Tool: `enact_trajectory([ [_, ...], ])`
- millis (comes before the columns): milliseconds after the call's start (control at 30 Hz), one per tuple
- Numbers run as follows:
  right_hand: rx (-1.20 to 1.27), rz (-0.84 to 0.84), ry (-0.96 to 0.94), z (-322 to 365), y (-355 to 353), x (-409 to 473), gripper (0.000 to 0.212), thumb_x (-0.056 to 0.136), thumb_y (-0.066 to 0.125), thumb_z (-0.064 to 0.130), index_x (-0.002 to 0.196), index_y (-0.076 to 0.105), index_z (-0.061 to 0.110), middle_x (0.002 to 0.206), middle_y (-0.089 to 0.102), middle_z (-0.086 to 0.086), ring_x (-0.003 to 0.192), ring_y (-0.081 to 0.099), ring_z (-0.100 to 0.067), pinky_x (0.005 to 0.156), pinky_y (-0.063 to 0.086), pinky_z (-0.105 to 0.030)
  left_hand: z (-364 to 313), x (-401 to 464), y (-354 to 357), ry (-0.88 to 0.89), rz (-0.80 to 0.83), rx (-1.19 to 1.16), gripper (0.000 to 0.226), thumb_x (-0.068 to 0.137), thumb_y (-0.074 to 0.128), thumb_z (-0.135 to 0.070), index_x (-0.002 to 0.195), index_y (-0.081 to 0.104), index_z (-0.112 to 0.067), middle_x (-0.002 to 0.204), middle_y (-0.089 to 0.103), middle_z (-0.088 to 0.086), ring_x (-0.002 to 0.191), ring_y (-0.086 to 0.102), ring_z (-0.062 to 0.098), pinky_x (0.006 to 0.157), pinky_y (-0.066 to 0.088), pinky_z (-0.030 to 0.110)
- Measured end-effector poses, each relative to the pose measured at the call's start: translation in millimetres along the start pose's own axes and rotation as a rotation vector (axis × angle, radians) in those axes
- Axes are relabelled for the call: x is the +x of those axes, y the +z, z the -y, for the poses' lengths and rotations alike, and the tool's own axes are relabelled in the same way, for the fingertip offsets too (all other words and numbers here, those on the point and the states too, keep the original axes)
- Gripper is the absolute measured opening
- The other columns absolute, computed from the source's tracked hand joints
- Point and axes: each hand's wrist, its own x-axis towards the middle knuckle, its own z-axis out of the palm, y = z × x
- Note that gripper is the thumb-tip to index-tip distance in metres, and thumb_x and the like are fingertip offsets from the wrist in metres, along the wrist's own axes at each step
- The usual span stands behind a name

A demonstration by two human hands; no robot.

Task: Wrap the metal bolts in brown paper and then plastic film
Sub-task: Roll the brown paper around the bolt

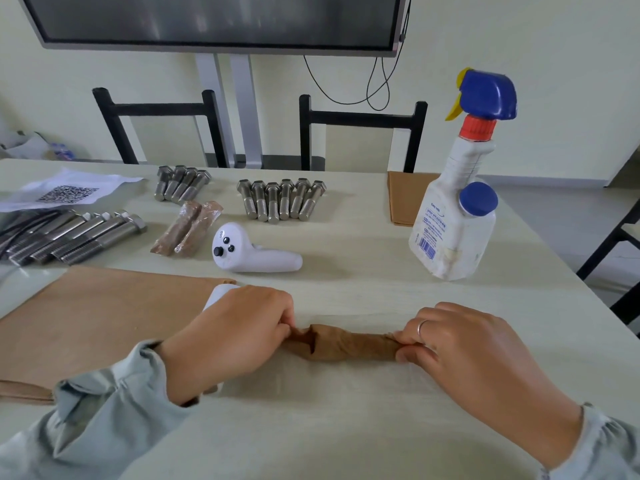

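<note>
A bolt rolled in brown paper [349,344] lies crosswise on the table near me. My left hand [235,334] pinches its crumpled left end. My right hand [460,351] pinches the right end. Faint clear film seems to lie under the bundle, though I cannot tell for sure. A sheet of brown paper [97,320] lies flat to the left. Two finished wrapped bolts [187,228] lie further back. Bare bolts lie in three groups: several at the back middle [282,200], several behind the wrapped pair [181,183], several large ones at the left [76,237].
A white handheld controller [252,252] lies in the middle of the table. A spray bottle [457,209] stands at the right, with more brown paper [405,199] behind it. A sheet with a QR code [65,194] lies at the back left. Two black chairs [360,129] stand beyond the table.
</note>
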Motion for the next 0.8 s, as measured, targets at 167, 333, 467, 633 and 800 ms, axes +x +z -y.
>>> enact_trajectory([
  [167, -0.015, -0.002, 0.005, 0, 2, 0, 0.024, 0.054, 0.091, 0.026, 0.061, 0.069, 0.031, 0.052, 0.054, 0.016, 0.050, 0.053, -0.009, 0.034, 0.041, -0.025, -3, -2, 2, 0.000, -0.051, -0.032, 0.012, 0.091, 0.045, -0.034, 0.081, 0.052, -0.032, 0.065, 0.055, -0.018, 0.076, 0.054, 0.006, 0.078, 0.039, 0.020],
  [333, -0.031, -0.006, -0.009, 0, 3, 0, 0.022, 0.056, 0.090, 0.027, 0.062, 0.068, 0.030, 0.053, 0.054, 0.015, 0.051, 0.053, -0.010, 0.034, 0.041, -0.024, -7, -1, 1, -0.050, -0.001, -0.094, 0.015, 0.090, 0.043, -0.031, 0.077, 0.051, -0.029, 0.064, 0.064, -0.019, 0.068, 0.060, 0.000, 0.078, 0.046, 0.023],
  [467, -0.030, -0.002, -0.012, 0, 4, 0, 0.022, 0.057, 0.090, 0.027, 0.062, 0.069, 0.030, 0.054, 0.055, 0.016, 0.052, 0.054, -0.010, 0.034, 0.042, -0.026, -20, -6, -1, -0.231, 0.028, -0.434, 0.020, 0.090, 0.049, -0.024, 0.073, 0.060, -0.027, 0.064, 0.068, -0.020, 0.056, 0.064, -0.004, 0.072, 0.052, 0.020],
  [633, -0.008, -0.002, -0.012, -1, 4, 1, 0.021, 0.058, 0.089, 0.028, 0.063, 0.069, 0.031, 0.054, 0.055, 0.017, 0.052, 0.054, -0.009, 0.035, 0.043, -0.025, -34, -37, 4, -0.352, -0.041, -0.856, 0.018, 0.089, 0.059, -0.028, 0.093, 0.055, -0.044, 0.084, 0.069, -0.026, 0.082, 0.065, -0.005, 0.072, 0.048, 0.016],
  [800, 0.010, 0.006, -0.020, -2, 3, 1, 0.020, 0.058, 0.089, 0.029, 0.064, 0.070, 0.032, 0.055, 0.056, 0.017, 0.053, 0.055, -0.008, 0.036, 0.044, -0.023, -51, -52, 16, -0.460, -0.228, -1.247, 0.026, 0.086, 0.063, -0.017, 0.096, 0.057, -0.040, 0.091, 0.070, -0.025, 0.094, 0.064, -0.004, 0.084, 0.043, 0.014],
])
